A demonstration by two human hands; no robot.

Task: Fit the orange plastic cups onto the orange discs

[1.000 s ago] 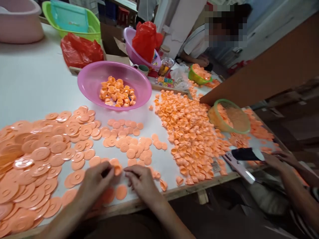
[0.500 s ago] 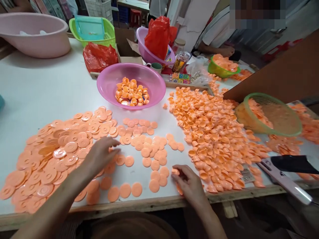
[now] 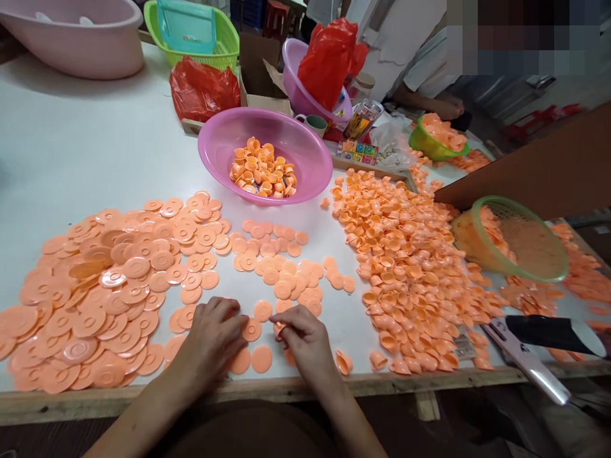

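At the near edge of a white table [image 3: 138,152], a person's two bare hands now work close together; half a second ago they were well apart, the left over the disc pile's side, the right farther right. The right hand [image 3: 305,337] pinches a small orange cup [image 3: 279,329] between thumb and finger. The left hand [image 3: 217,334] is curled, its fingertips at an orange disc [image 3: 251,329]; whether it grips the disc cannot be told. Two flat discs [image 3: 261,359] lie just in front of them; a loose cup [image 3: 344,362] lies right of the right hand. Beyond, ringed discs [image 3: 86,318] are heaped left, smaller discs [image 3: 291,277] spread centrally, and cups [image 3: 401,280] piled right. Farther back, a pink basin [image 3: 310,152] holds more cups.
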